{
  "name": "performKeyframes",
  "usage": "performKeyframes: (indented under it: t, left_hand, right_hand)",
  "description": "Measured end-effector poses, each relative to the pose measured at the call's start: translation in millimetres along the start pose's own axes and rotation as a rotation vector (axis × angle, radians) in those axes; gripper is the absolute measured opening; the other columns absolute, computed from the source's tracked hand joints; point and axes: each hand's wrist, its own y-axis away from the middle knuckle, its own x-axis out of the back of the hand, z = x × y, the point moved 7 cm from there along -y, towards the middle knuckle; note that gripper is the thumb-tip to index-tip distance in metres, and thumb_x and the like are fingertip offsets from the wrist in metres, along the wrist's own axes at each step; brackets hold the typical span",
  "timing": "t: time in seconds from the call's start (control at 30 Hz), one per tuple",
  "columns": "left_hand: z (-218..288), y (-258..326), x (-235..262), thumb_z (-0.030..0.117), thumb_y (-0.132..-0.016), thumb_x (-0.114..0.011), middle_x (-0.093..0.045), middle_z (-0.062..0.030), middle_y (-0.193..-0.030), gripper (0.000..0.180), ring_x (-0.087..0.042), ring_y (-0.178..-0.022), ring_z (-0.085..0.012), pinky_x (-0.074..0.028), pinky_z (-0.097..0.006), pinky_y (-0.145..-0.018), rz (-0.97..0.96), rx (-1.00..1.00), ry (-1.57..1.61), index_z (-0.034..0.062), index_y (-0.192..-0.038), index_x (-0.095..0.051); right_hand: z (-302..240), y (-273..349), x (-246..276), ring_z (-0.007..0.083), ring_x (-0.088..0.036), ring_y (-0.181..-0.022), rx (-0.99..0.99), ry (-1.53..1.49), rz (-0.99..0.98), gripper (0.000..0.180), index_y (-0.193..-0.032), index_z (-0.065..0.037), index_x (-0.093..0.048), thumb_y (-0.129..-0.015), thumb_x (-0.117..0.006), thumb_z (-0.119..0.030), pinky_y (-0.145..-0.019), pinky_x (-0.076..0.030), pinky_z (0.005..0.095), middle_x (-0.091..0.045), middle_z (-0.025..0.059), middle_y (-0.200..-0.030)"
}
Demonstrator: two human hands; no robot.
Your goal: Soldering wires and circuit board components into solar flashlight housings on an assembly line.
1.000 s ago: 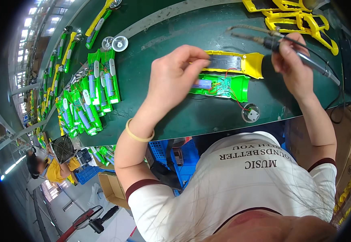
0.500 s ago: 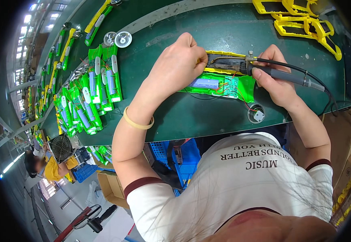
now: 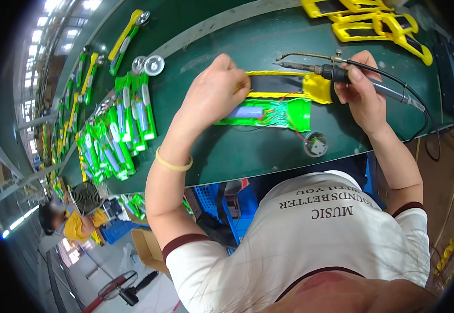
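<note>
A yellow casing half [image 3: 275, 74] with a dark inner face lies across the bench in front of me. My left hand [image 3: 214, 91] is closed on its left end; the curled fingertips are hidden. In my right hand [image 3: 363, 96] is a soldering iron [image 3: 336, 73] with a thin curved feed tube clamped along it. Its tip points left, beyond the casing's far edge. Just nearer lies a green casing half [image 3: 301, 116] holding a blue-violet battery cell [image 3: 247, 112] and a small green circuit board [image 3: 278, 115]. Thin wires run from it to a round lamp head [image 3: 317, 145].
Several green casing halves with cells [image 3: 115, 130] are heaped at left, near two round reflectors [image 3: 154, 65]. Yellow frames [image 3: 375, 28] lie at the far right. The iron's black cable [image 3: 429, 117] hangs over the right edge. Another person [image 3: 75, 227] sits at far left.
My right hand has lifted the soldering iron off the yellow casing, so its tip now sits beyond the far edge. My left hand stays at the casing's left end. The whole view has shifted slightly.
</note>
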Motion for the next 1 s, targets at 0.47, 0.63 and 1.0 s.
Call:
performKeyframes:
  t: [0.47, 0.63, 1.0]
  left_hand:
    - [8, -5, -4, 0.003, -0.068, -0.065, -0.046, -0.0088, -0.075, 0.007, -0.051, -0.062, -0.0204, -0.044, -0.031, -0.058, -0.091, 0.094, 0.034, 0.0015, -0.074, -0.062]
    - [0, -3, -5, 0.005, -0.069, -0.065, -0.046, -0.0095, -0.074, 0.007, -0.052, -0.063, -0.0216, -0.045, -0.032, -0.06, -0.116, 0.138, 0.014, 0.0024, -0.075, -0.063]
    - [10, 0, 10, 0.018, -0.076, -0.064, -0.057, -0.01, -0.108, 0.026, -0.055, -0.098, -0.0275, -0.045, -0.035, -0.085, 0.241, -0.093, -0.056, 0.0064, -0.1, -0.065]
  right_hand:
    - [-65, 19, 211, 0.0355, -0.049, -0.114, 0.473, 0.142, 0.438, 0.047, -0.121, -0.016, -0.029, -0.093, -0.023, -0.053, -0.073, -0.054, 0.042, -0.051, 0.0149, -0.115]
    - [-55, -15, 155, 0.0309, -0.046, -0.117, 0.486, 0.274, 0.195, 0.05, -0.122, -0.013, -0.029, -0.091, -0.032, -0.052, -0.086, -0.048, 0.0472, -0.04, 0.0155, -0.127]
    - [-116, 2, 187, 0.034, -0.05, -0.114, 0.81, 0.412, 0.374, 0.063, -0.121, 0.0, -0.042, -0.091, -0.032, -0.055, -0.095, -0.041, 0.042, -0.051, 0.0279, -0.118]
